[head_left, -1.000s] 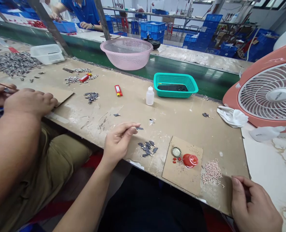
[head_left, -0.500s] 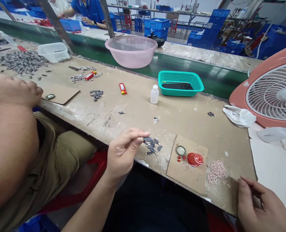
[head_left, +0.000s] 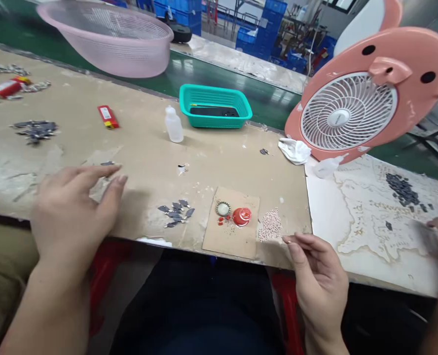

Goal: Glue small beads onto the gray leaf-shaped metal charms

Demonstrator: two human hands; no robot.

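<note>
Tan bench [head_left: 141, 158] — left hand [head_left: 71, 212] spread wide, right hand [head_left: 317, 276] pinched narrow near pale beads [head_left: 270, 225] — any hold unclear.

Colours I see | my fingers [head_left: 93, 173]: pale skin tone | worktop [head_left: 141, 153]: tan, whitish scuffs | pieces [head_left: 176, 213]: slate grey | cap [head_left: 241, 216]: glossy red | beads [head_left: 270, 224]: speckled pale pink | basket [head_left: 215, 106]: teal mesh | colander [head_left: 106, 42]: pink mesh | fan [head_left: 374, 88]: coral, white grille

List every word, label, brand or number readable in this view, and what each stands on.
Nothing can be read with certainty.
Hub of the pink-and-white plastic desk fan: a small mark, too blurred to read.
Red-and-yellow plastic lighter: a pale label, too small to read.
</note>
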